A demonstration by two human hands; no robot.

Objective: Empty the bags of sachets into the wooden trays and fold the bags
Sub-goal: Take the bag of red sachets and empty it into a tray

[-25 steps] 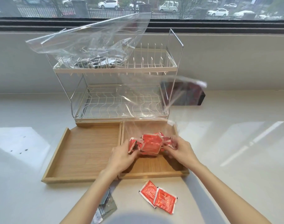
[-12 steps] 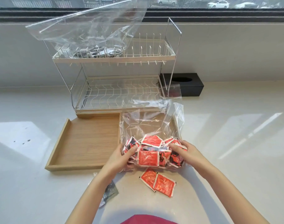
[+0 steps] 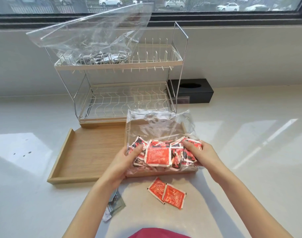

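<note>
Clear bag (image 3: 157,129) between left hand (image 3: 124,160), right hand (image 3: 200,154)

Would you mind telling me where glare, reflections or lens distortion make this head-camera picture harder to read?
Head view: bright window patches glare on the white counter; the clear bag held by the left hand and right hand glints over the right wooden tray; the wide lens bows the dish rack and window frame.

Red-and-white sachets (image 3: 158,156) with black markings fill a clear bag (image 3: 159,127); trays (image 3: 93,152) pale wood-grained; upper sachets (image 3: 102,58) perhaps silver-grey.
</note>
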